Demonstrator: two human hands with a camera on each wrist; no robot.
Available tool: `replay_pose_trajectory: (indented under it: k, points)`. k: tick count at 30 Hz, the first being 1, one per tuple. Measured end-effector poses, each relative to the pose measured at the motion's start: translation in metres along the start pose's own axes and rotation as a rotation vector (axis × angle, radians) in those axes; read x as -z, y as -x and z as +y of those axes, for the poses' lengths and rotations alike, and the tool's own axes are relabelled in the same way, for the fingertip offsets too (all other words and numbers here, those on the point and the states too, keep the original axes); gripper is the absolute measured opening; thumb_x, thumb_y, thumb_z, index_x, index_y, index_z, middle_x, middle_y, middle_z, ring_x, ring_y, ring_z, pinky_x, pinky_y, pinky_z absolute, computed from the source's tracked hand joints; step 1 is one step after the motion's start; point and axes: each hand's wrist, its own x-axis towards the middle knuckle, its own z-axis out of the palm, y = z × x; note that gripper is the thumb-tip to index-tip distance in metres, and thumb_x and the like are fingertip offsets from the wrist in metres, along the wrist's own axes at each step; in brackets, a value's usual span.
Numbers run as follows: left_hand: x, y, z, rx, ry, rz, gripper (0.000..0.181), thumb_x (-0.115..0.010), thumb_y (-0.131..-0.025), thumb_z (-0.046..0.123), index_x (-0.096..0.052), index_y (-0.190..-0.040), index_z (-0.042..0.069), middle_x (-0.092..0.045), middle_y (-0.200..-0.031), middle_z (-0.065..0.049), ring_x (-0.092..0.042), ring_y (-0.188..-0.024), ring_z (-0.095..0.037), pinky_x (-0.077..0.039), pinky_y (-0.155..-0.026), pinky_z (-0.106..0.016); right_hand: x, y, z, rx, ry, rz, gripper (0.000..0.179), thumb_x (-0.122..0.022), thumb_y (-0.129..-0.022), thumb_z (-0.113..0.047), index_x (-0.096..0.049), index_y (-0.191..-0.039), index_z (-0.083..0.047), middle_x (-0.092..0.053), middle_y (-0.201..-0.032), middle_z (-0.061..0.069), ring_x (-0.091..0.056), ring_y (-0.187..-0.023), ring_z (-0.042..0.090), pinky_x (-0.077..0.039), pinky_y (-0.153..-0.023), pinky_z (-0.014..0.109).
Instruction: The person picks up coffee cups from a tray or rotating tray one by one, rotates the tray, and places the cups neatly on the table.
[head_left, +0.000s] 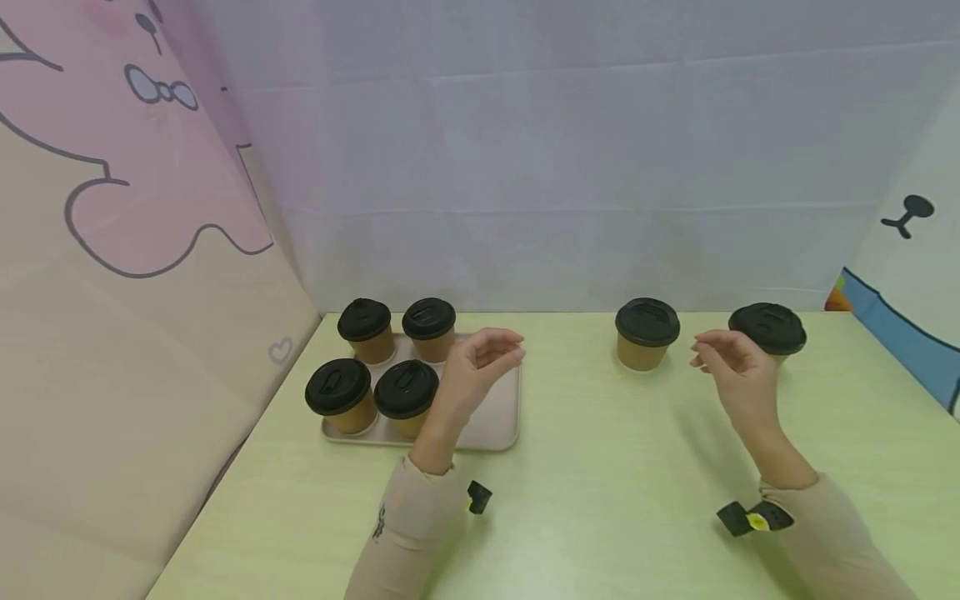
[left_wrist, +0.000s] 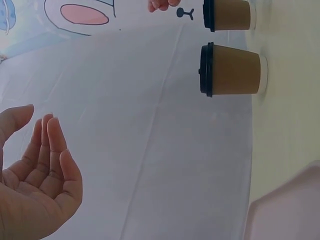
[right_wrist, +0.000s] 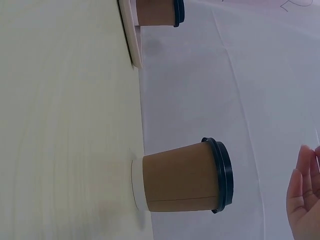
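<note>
My left hand (head_left: 474, 373) hovers over the right part of a pale tray (head_left: 497, 421), thumb and fingers loosely bent around nothing. In the left wrist view that hand (left_wrist: 42, 175) shows a bare palm with a gap between thumb and fingertips. On the tray's left stand several brown paper coffee cups with black lids, among them a front-left cup (head_left: 352, 415). My right hand (head_left: 742, 379) is raised, holding nothing, its fingers softly bent. It partly hides the far-right lidded cup (head_left: 767, 327); another lidded cup (head_left: 642, 352) stands to its left.
The light table (head_left: 592, 467) meets a white cloth backdrop (head_left: 540, 192) just behind the cups. A printed cloth (head_left: 135, 350) closes off the left side. Dark wrist straps, one by the right sleeve (head_left: 832, 521), hang over the table.
</note>
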Motion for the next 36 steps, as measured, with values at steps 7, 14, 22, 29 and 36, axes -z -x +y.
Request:
replay_pose_trajectory:
  k: [7,14,22,29,36]
  points:
    - [0.001,0.008,0.011,-0.011,-0.031,-0.008,0.025,-0.064,-0.085,0.011,-0.062,-0.107,-0.001,-0.065,-0.097,-0.012,-0.061,-0.086,-0.007,-0.049,-0.082,-0.021,0.002,0.000,-0.010,0.038,0.001,0.001,0.013,-0.057,-0.085,0.008,-0.064,-0.088,-0.002,-0.066,-0.074,-0.011,-0.060,-0.061,0.000,-0.047,-0.058,0.009]
    - [0.000,0.016,0.023,-0.058,-0.078,-0.022,0.023,-0.064,-0.085,0.012,-0.063,-0.106,0.001,-0.065,-0.096,-0.015,-0.060,-0.086,-0.008,-0.049,-0.079,-0.023,-0.001,0.003,-0.022,0.076,-0.051,-0.061,0.014,-0.057,-0.085,0.008,-0.064,-0.090,-0.002,-0.066,-0.078,-0.010,-0.060,-0.064,0.001,-0.048,-0.061,0.009]
    - [0.002,0.022,0.031,-0.097,-0.102,-0.032,0.021,-0.065,-0.085,0.011,-0.063,-0.105,0.004,-0.065,-0.096,-0.014,-0.061,-0.086,-0.009,-0.050,-0.080,-0.025,-0.029,0.002,-0.032,0.073,-0.059,-0.177,0.011,-0.057,-0.085,0.007,-0.064,-0.091,0.000,-0.066,-0.077,-0.009,-0.060,-0.064,0.002,-0.048,-0.062,0.011]
    - [0.003,0.026,0.037,-0.120,-0.118,-0.049,0.022,-0.064,-0.084,0.011,-0.063,-0.105,0.003,-0.065,-0.097,-0.014,-0.060,-0.086,-0.010,-0.050,-0.081,-0.026,-0.060,0.003,-0.032,0.084,-0.092,-0.265,0.009,-0.058,-0.085,0.007,-0.063,-0.090,0.001,-0.064,-0.078,-0.010,-0.060,-0.067,0.002,-0.049,-0.062,0.011]
    - [0.002,0.034,0.046,-0.162,-0.179,-0.136,0.017,-0.061,-0.087,0.010,-0.064,-0.103,0.005,-0.066,-0.095,-0.011,-0.060,-0.085,-0.011,-0.050,-0.079,-0.027,-0.098,0.007,-0.022,0.071,-0.051,-0.317,0.022,-0.060,-0.085,0.002,-0.055,-0.105,0.009,-0.061,-0.083,-0.013,-0.059,-0.072,-0.001,-0.049,-0.062,0.013]
